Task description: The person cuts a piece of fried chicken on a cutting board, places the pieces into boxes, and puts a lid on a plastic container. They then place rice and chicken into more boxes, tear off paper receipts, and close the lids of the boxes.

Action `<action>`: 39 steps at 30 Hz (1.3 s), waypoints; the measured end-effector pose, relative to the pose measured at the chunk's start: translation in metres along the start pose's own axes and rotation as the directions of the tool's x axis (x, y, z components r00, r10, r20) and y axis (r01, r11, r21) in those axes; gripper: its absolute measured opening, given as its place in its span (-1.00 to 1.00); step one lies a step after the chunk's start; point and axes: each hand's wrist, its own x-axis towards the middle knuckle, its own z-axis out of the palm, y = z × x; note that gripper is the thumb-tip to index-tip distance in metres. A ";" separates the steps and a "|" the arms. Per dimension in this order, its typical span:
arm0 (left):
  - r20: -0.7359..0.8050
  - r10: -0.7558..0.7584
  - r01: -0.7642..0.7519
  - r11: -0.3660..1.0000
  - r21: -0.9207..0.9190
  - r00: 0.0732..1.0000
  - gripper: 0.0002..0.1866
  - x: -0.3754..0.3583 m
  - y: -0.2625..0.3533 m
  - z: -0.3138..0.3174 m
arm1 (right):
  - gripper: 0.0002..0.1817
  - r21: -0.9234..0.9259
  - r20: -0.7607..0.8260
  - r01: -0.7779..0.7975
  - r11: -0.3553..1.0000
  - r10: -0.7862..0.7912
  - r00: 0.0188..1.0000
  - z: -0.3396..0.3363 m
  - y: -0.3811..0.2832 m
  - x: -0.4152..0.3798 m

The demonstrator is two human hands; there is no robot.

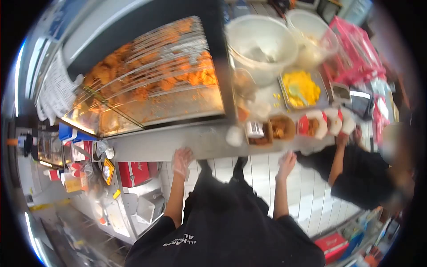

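My left hand (182, 163), in a clear plastic glove, is at the front edge of the metal counter (200, 140) with its fingers apart and nothing in them. Further right, my right hand (287, 165) hangs just off the counter edge, fingers loosely bent and nothing visible in them. The nearest things to it are a brown cardboard box of food (283, 127) and a red-and-white paper box of fried pieces (312, 124). A small white tub (255, 129) stands beside the brown box. Left of it is a crumpled white item (234, 135).
A lit glass case of fried chicken (155, 66) fills the back left. Behind the boxes are a large white bowl (261, 42) and a metal tray of yellow food (304, 89). At right, a co-worker in black (362, 171) has a hand (342, 138) near more paper boxes.
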 end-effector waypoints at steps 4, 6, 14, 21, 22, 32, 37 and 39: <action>-0.137 0.076 -0.071 0.997 0.040 0.988 -0.50 -0.014 0.023 -0.029 | -0.75 -0.432 0.393 0.039 0.901 0.149 0.907 0.014 0.036 -0.049; -0.123 0.092 -0.090 0.996 0.018 0.988 -0.50 -0.024 0.039 -0.040 | -0.75 -0.510 0.694 0.380 0.772 0.107 0.712 0.026 0.080 -0.066; -0.492 0.146 -0.364 0.849 -0.383 0.858 -0.02 -0.048 0.120 -0.083 | -0.52 -0.066 0.994 0.651 0.756 -0.006 0.108 0.243 0.047 -0.271; -0.463 0.304 -0.452 0.856 -0.252 0.833 0.09 -0.029 0.140 -0.160 | -0.85 0.198 0.976 0.753 0.628 -0.195 -0.095 0.333 0.065 -0.392; -0.395 0.381 -0.464 0.875 -0.136 0.836 0.09 -0.012 0.127 -0.180 | -0.85 0.196 0.976 0.759 0.621 -0.199 -0.089 0.334 0.071 -0.395; 0.045 0.214 -0.190 0.932 -0.308 0.976 -0.41 -0.038 0.202 -0.125 | -0.84 0.106 0.994 0.725 0.681 -0.075 -0.075 0.322 0.035 -0.394; 0.363 0.419 -0.463 0.885 0.040 0.832 -0.74 -0.068 0.260 -0.056 | -0.86 0.184 0.905 0.767 0.614 -0.410 0.111 0.324 -0.032 -0.330; 0.419 0.424 -0.518 0.844 0.141 0.803 -0.74 -0.076 0.272 -0.031 | -0.91 0.289 0.802 0.819 0.495 -0.593 0.076 0.355 -0.122 -0.311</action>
